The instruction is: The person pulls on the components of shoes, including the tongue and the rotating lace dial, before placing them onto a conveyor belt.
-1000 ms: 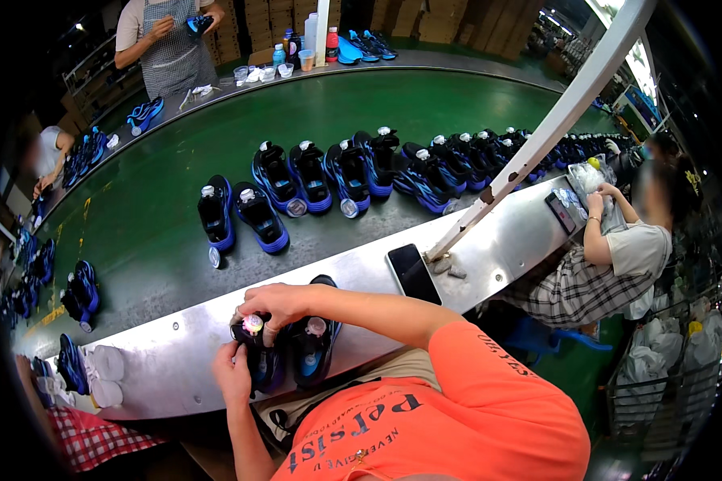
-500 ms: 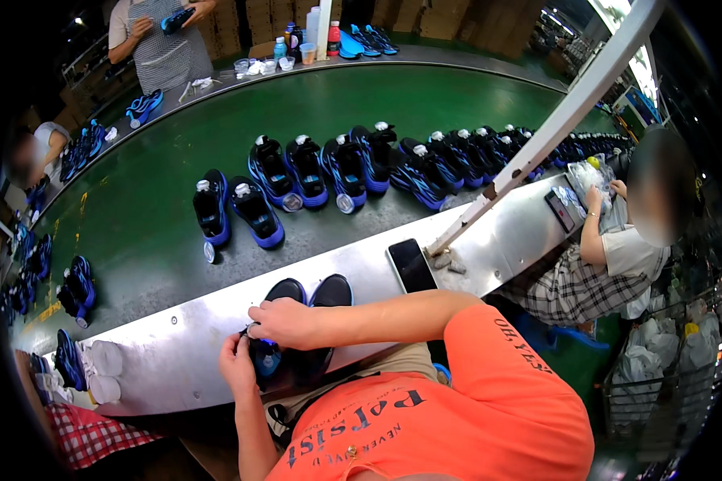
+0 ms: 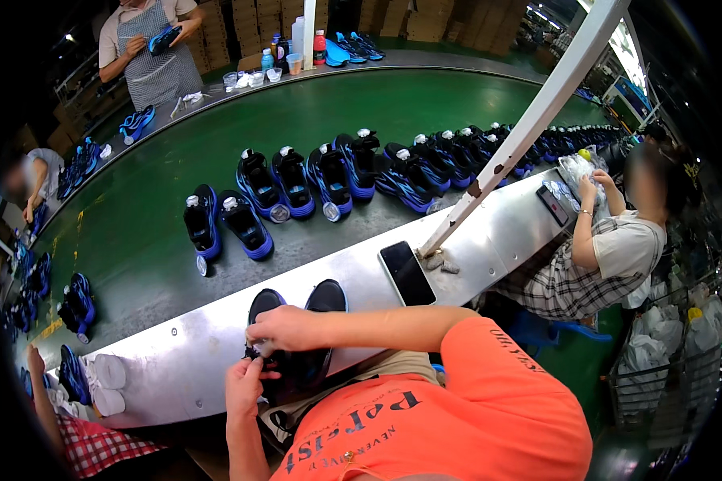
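Note:
Two black-and-blue sneakers stand side by side in front of me, toes pointing away: the left sneaker (image 3: pixel 265 301) and the right sneaker (image 3: pixel 327 298). Both my hands meet over the ankle end of the left one. My right hand (image 3: pixel 285 327) is closed, fingertips pointing down, with a small whitish piece (image 3: pixel 264 347) in them. Just below, my left hand (image 3: pixel 244 386) pinches with thumb and forefinger at the shoe's dark upper edge; what exactly it grips is hidden. My right forearm crosses above the right sneaker.
Several finished-looking sneakers (image 3: pixel 253 228) line the green conveyor (image 3: pixel 176 152) beyond the metal ledge (image 3: pixel 192 321). A phone (image 3: pixel 407 272) lies by a slanted white post (image 3: pixel 489 180). White shoe-shaped pieces (image 3: pixel 108 373) sit left. Co-workers work right, far left and across; a checked sleeve shows at lower left.
My hands have come closer together, and a whitish piece now shows at my right fingertips. The left hand has dropped slightly. At lower left, a co-worker's arm has reached up.

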`<action>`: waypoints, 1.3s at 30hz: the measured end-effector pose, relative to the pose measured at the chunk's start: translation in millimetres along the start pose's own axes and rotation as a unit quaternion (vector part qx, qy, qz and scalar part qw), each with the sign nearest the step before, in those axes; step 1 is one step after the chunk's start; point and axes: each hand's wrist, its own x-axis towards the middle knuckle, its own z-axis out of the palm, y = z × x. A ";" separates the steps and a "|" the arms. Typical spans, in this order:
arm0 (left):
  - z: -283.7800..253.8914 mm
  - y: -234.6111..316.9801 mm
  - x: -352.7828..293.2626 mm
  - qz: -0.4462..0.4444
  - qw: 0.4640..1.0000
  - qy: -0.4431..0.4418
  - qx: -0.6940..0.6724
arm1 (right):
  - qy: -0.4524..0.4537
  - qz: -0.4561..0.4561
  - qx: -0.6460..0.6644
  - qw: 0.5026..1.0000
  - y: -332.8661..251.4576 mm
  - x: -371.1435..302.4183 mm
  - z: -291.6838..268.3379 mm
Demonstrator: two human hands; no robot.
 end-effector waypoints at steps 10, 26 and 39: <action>6.9 -3.7 -2.1 0.006 1.000 -0.003 -0.010 | 0.044 0.089 -0.032 0.995 1.0 -3.4 4.7; 13.3 38.0 7.0 0.265 0.903 0.137 0.309 | 0.040 0.126 0.021 0.991 -9.5 -70.1 -58.8; 47.8 44.0 10.1 0.357 0.818 0.071 0.445 | 0.121 0.106 0.063 0.985 4.0 -114.8 -32.6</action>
